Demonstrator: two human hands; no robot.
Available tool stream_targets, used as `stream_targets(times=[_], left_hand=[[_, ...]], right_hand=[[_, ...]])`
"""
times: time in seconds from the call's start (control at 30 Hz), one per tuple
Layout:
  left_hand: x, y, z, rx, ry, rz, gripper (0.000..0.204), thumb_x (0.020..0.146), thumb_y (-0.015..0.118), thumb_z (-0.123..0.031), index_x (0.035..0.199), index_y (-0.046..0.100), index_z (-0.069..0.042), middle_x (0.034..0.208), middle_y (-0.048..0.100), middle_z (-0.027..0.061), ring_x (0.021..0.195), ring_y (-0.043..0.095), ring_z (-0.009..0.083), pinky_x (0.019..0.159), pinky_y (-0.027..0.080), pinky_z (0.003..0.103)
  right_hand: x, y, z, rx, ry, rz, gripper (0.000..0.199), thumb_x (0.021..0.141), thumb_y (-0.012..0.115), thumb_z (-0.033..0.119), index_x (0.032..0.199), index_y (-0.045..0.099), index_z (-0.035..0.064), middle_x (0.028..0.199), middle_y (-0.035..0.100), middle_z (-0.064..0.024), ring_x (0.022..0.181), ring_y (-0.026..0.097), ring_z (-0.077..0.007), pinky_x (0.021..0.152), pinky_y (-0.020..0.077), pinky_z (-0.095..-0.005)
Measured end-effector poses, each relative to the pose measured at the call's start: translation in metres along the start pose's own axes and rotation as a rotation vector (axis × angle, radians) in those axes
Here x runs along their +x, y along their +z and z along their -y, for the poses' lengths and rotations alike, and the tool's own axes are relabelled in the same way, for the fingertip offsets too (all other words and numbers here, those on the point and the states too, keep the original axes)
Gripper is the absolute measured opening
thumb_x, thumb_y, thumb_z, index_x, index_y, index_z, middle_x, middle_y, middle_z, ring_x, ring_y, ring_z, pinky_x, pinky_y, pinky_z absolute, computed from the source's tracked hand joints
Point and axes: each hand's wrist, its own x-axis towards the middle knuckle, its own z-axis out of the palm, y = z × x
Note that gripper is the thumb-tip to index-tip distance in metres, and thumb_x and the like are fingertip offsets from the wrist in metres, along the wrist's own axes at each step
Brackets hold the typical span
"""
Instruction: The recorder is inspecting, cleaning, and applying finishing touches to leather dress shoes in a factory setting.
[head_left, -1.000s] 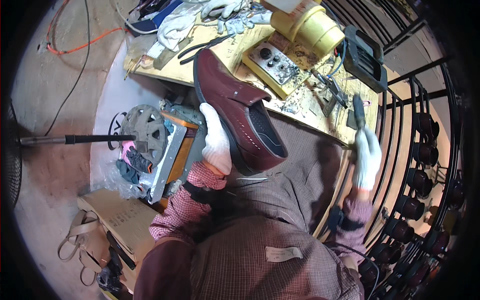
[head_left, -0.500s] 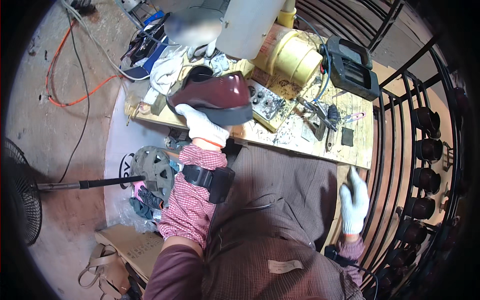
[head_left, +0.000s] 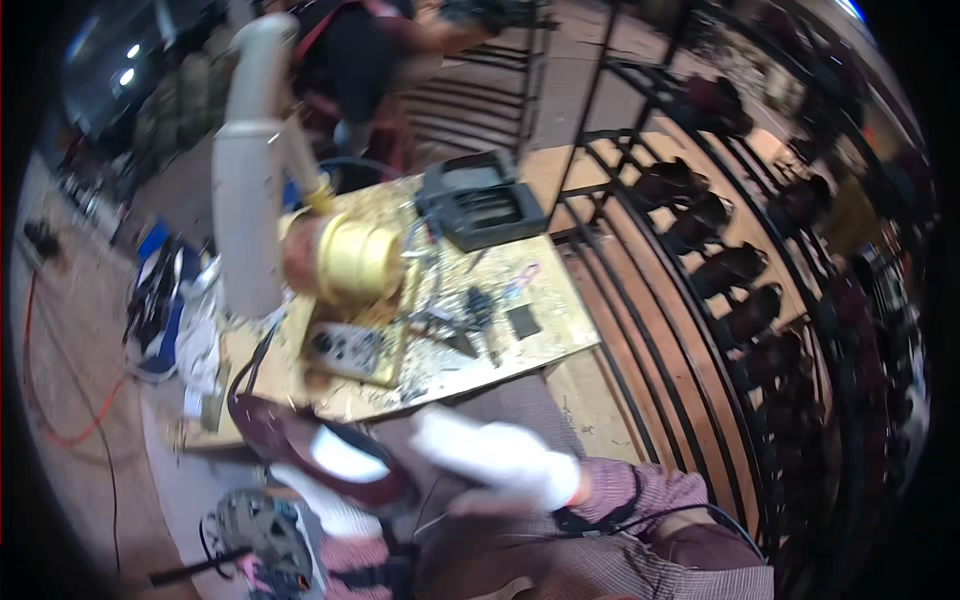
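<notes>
A dark red shoe (head_left: 275, 425) with a dark sole lies across the near left edge of the bench, bright glare on its side. From below, my left hand (head_left: 335, 505) in a white glove holds it; the shoe hides most of the fingers. Just right of the shoe's near end is my right hand (head_left: 500, 460), also gloved in white and smeared by motion. Its fingers look stretched toward the shoe with the thumb apart, and I see nothing held in it.
On the wooden bench (head_left: 540, 340) stand a yellow round machine part (head_left: 355, 260), a grey control box (head_left: 345, 350) and a black plastic tray (head_left: 480, 200). Pliers-like tools (head_left: 445, 330) lie among dark scraps. Metal racks with several dark shoes (head_left: 730, 270) line the right. Another person (head_left: 360, 70) is beyond.
My view has swung right. The shoe has come off the bench top toward me and turned over in my left hand. My right hand has moved from the right side to beside the shoe.
</notes>
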Motion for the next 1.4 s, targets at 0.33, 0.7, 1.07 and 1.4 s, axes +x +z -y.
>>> stream_targets(times=[0.33, 0.7, 1.07, 1.4], left_hand=[[-0.113, -0.024, -0.025, 1.592, 0.423, -0.114, 0.067, 0.111, 0.052, -0.04, 0.164, 0.033, -0.002, 0.159, 0.048, 0.0245, 0.145, 0.049, 0.0368, 0.125, 0.034, 0.05], [-0.093, 0.013, -0.034, 2.11, -0.236, 1.15, 0.041, 0.101, 0.063, -0.035, 0.131, 0.068, -0.008, 0.118, 0.073, 0.0195, 0.098, 0.072, 0.0367, 0.086, 0.058, 0.044], [0.04, 0.069, -0.073, 0.601, 0.093, 0.044, 0.033, 0.108, 0.063, -0.034, 0.122, 0.071, -0.005, 0.11, 0.075, 0.0066, 0.094, 0.072, 0.0147, 0.081, 0.059, 0.031], [0.0, 0.083, -0.061, 1.385, 0.283, 0.166, 0.033, 0.104, 0.065, -0.021, 0.128, 0.071, 0.001, 0.111, 0.076, 0.0067, 0.095, 0.071, 0.0142, 0.086, 0.057, 0.03]], right_hand=[[-0.017, 0.07, 0.017, -0.224, -0.243, 0.61, 0.036, 0.081, 0.074, 0.044, 0.082, 0.074, 0.0082, 0.08, 0.07, -0.0101, 0.079, 0.067, -0.0336, 0.074, 0.0519, -0.0467], [-0.026, 0.038, -0.024, -0.03, 0.209, -0.136, 0.045, 0.095, 0.076, 0.028, 0.134, 0.069, 0.0066, 0.129, 0.07, -0.0167, 0.115, 0.069, -0.0368, 0.102, 0.055, -0.0464], [0.014, 0.032, -0.133, 0.339, 0.619, -0.602, 0.071, 0.094, 0.075, 0.009, 0.157, 0.046, -0.0008, 0.155, 0.056, -0.0153, 0.137, 0.058, -0.0243, 0.115, 0.0465, -0.0344], [0.016, 0.026, -0.173, 0.464, 0.689, -0.573, 0.069, 0.093, 0.075, 0.013, 0.156, 0.049, 0.0009, 0.125, 0.067, -0.0073, 0.088, 0.065, -0.0102, 0.076, 0.0568, -0.0242]])
